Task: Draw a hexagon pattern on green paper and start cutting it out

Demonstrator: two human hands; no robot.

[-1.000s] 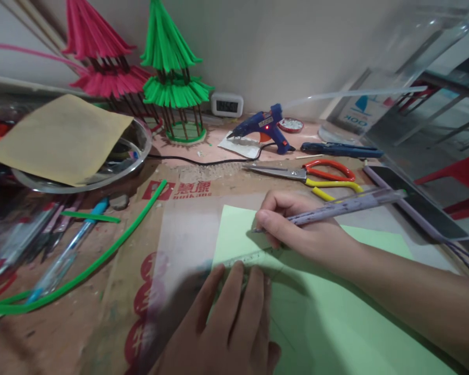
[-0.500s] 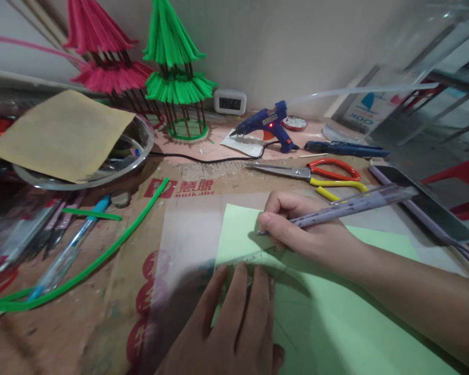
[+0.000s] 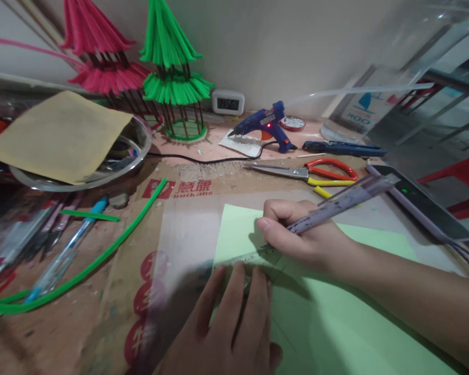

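My right hand [image 3: 305, 229] is closed round a pale purple pen [image 3: 336, 205] with a worn, dark-flecked barrel. The pen slants up to the right, its tip down at the edge of a clear ruler [image 3: 250, 258]. Under both lies a sheet of light green paper [image 3: 347, 307], with thin lines drawn on it. My left hand [image 3: 234, 317] lies flat, fingers stretched out, their tips pressing the ruler onto the sheet. That hand covers part of the ruler, so its full outline is hidden.
Scissors [image 3: 275, 170], a blue glue gun [image 3: 263, 125], a utility knife [image 3: 344, 148] and a phone [image 3: 418, 200] lie beyond the paper. Pink [image 3: 97, 31] and green [image 3: 175, 86] pipe-cleaner towers stand behind. Leftward are a metal bowl [image 3: 143, 143], pens and a green pipe cleaner [image 3: 117, 252].
My right hand has shifted slightly downward, bringing the pen tip to the ruler's edge. The pen now leans a little more steeply. My left hand stays on the ruler. The phone's screen now shows a green spot.
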